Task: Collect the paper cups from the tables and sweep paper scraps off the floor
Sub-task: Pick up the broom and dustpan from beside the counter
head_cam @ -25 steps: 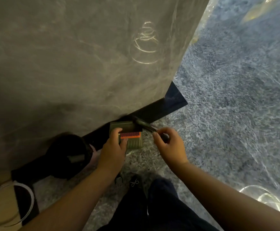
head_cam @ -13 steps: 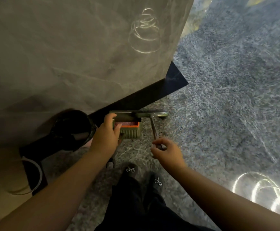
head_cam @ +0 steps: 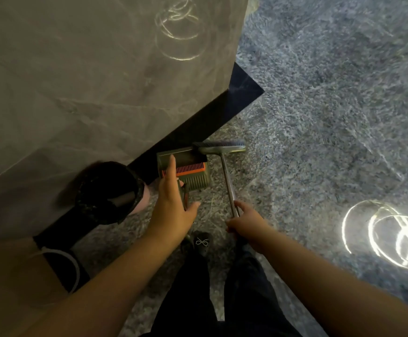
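A green dustpan (head_cam: 194,181) with an orange comb strip sits on the speckled floor against the black base of a grey stone wall. My left hand (head_cam: 173,203) is over its upright handle, fingers straight and thumb spread, with the handle showing between thumb and palm. My right hand (head_cam: 244,221) grips the thin metal handle of a broom (head_cam: 227,181). The broom head (head_cam: 220,145) lies on the floor at the dustpan's far right corner. No paper scraps or cups can be made out in the dim light.
A black round bin or bag (head_cam: 108,193) stands left of the dustpan by the wall. The grey stone wall (head_cam: 88,81) fills the left, and its black skirting (head_cam: 241,93) juts out at the corner. Open floor (head_cam: 331,117) spreads right. My shoes (head_cam: 201,242) are just below the hands.
The broom head swung from a slant beside the dustpan to lie across its far right corner. My left hand's fingers straightened from a grip on the dustpan. The view tilted and drew back.
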`<action>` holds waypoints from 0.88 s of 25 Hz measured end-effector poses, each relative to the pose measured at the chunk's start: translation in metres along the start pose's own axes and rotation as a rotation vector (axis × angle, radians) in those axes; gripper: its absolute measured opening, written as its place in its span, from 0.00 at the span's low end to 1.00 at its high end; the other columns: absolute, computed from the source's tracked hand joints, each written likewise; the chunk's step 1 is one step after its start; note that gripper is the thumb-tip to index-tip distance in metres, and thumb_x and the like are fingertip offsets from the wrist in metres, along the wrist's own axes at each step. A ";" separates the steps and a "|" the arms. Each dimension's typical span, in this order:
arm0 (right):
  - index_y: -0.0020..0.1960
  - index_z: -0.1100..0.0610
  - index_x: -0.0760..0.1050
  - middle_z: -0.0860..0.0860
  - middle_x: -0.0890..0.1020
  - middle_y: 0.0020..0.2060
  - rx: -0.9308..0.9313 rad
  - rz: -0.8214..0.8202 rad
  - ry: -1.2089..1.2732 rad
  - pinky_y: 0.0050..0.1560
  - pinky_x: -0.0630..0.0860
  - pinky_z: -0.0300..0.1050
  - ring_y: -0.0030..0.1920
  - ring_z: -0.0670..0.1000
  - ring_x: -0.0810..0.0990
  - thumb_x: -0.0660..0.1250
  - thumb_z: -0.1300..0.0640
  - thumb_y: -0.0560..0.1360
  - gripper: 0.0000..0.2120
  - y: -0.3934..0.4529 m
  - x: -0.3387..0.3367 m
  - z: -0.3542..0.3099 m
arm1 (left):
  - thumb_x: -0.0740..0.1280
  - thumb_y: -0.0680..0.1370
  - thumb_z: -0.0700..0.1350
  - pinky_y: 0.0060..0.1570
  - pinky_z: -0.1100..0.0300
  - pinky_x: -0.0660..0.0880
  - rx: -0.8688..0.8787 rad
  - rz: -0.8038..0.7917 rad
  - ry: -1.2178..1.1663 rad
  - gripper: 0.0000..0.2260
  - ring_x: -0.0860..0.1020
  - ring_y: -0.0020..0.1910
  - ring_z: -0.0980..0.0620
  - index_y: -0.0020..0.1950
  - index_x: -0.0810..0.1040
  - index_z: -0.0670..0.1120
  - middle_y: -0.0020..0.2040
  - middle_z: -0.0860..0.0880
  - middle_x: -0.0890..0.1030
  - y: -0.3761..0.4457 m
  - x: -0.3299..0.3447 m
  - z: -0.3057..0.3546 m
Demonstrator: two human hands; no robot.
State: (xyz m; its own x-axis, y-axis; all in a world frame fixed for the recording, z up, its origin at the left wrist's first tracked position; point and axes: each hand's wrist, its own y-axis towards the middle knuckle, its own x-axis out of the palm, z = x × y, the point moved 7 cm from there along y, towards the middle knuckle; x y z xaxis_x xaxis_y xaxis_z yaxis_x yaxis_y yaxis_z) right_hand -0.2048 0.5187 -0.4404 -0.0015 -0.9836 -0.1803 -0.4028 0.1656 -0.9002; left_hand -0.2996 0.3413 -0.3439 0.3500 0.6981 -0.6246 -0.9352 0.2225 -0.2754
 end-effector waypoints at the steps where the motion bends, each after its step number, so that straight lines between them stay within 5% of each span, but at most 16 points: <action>1: 0.75 0.50 0.59 0.54 0.76 0.48 0.005 0.012 -0.027 0.38 0.80 0.49 0.42 0.57 0.83 0.65 0.67 0.74 0.34 0.003 0.004 0.001 | 0.73 0.74 0.40 0.45 0.78 0.69 0.005 0.023 0.004 0.50 0.70 0.59 0.57 0.71 0.35 0.66 0.69 0.42 0.66 -0.001 -0.003 -0.002; 4: 0.75 0.49 0.58 0.56 0.77 0.46 0.023 0.036 -0.142 0.34 0.80 0.50 0.42 0.58 0.83 0.59 0.66 0.76 0.30 0.011 0.014 0.002 | 0.69 0.77 0.44 0.45 0.62 0.80 -0.027 0.052 -0.090 0.46 0.75 0.62 0.47 0.69 0.33 0.70 0.71 0.44 0.66 -0.002 -0.008 -0.004; 7: 0.75 0.49 0.56 0.56 0.76 0.48 0.029 0.079 -0.209 0.30 0.78 0.46 0.39 0.58 0.81 0.58 0.64 0.77 0.29 0.017 0.019 0.004 | 0.65 0.79 0.47 0.39 0.58 0.81 -0.036 0.054 -0.090 0.42 0.79 0.54 0.43 0.69 0.31 0.71 0.65 0.45 0.69 -0.006 -0.004 0.000; 12: 0.72 0.52 0.63 0.54 0.77 0.47 -0.036 0.116 -0.222 0.33 0.78 0.47 0.35 0.54 0.77 0.62 0.57 0.78 0.23 0.017 0.012 0.000 | 0.72 0.75 0.46 0.41 0.82 0.65 0.055 -0.051 0.087 0.52 0.61 0.47 0.71 0.71 0.27 0.64 0.68 0.46 0.60 -0.009 0.004 0.000; 18: 0.71 0.52 0.65 0.57 0.78 0.48 -0.033 0.103 -0.128 0.31 0.76 0.46 0.37 0.56 0.77 0.59 0.59 0.80 0.20 0.004 -0.011 -0.007 | 0.68 0.78 0.41 0.52 0.81 0.63 0.035 0.021 0.084 0.45 0.64 0.72 0.49 0.73 0.31 0.59 0.77 0.43 0.56 -0.009 -0.005 0.003; 22: 0.70 0.52 0.65 0.58 0.75 0.42 -0.010 0.098 -0.041 0.28 0.72 0.44 0.32 0.55 0.74 0.58 0.59 0.80 0.19 -0.005 -0.016 -0.010 | 0.70 0.77 0.44 0.47 0.69 0.69 -0.003 -0.065 0.127 0.50 0.62 0.74 0.47 0.71 0.26 0.62 0.80 0.50 0.42 -0.017 0.003 0.011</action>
State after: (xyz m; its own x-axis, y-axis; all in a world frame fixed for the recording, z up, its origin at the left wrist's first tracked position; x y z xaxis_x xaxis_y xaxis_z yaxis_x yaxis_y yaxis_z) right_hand -0.2116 0.5327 -0.4294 -0.0042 -0.9591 -0.2831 -0.4117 0.2597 -0.8735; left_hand -0.2830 0.3468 -0.3332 0.4141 0.5902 -0.6930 -0.9102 0.2626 -0.3203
